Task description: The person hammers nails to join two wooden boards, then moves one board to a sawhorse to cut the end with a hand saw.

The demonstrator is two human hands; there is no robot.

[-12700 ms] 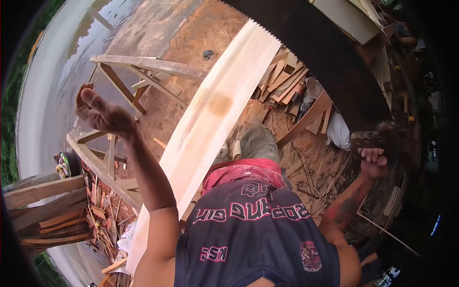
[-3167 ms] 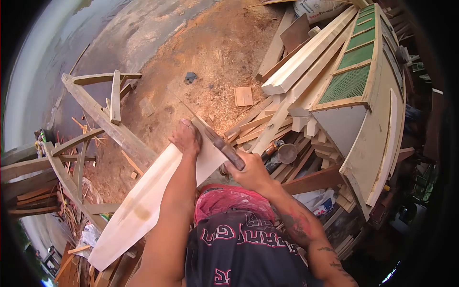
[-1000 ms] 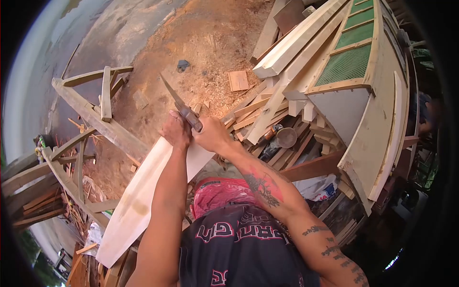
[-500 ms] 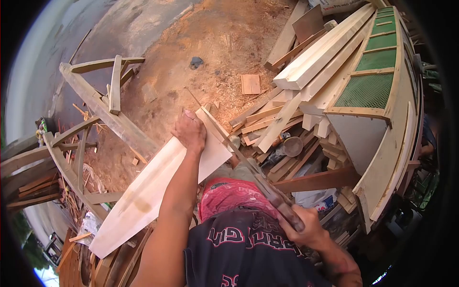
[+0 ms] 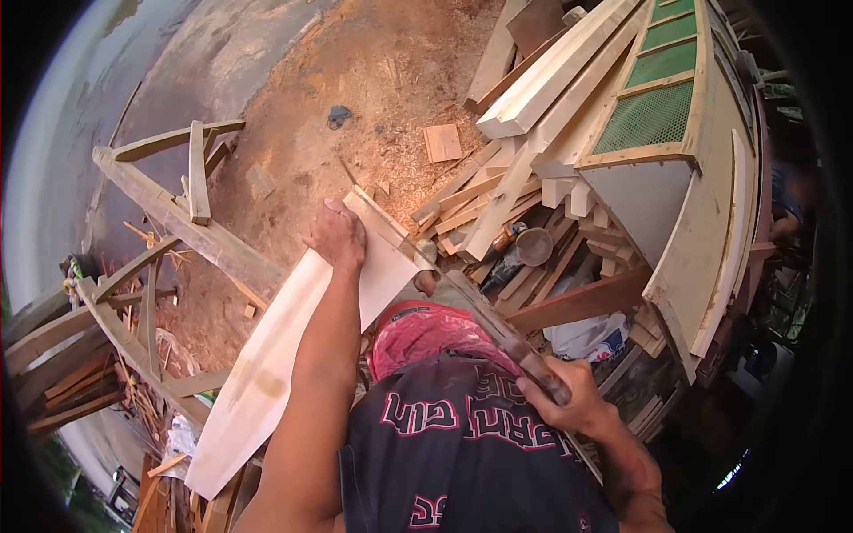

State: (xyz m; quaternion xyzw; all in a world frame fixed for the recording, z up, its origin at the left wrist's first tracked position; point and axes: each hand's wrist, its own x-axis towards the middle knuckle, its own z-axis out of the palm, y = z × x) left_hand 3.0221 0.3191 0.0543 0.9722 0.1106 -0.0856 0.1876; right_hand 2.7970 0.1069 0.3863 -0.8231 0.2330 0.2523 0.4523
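Note:
A long pale plank (image 5: pixel 258 377) runs diagonally from lower left to the centre. My left hand (image 5: pixel 338 235) rests on its upper end, with the fingers bent over the far edge. My right hand (image 5: pixel 569 393), at the lower right, is wrapped round the wooden handle of a handsaw (image 5: pixel 498 327). The saw's blade stretches up and left along the plank's right end, and its narrow tip shows beyond the far edge. A thin strip of wood lies beside the blade at that end.
On the right stands a wooden frame with green mesh (image 5: pixel 653 115), next to long beams (image 5: pixel 564 67) and piled offcuts (image 5: pixel 480 209). Curved timber frames (image 5: pixel 164 200) stand at the left. A square wood piece (image 5: pixel 442 142) lies on the sawdust-strewn ground.
The view has shifted, so the surroundings sit further left. My right hand and the saw have moved slightly up along the cut line; my left hand still rests on the plank.

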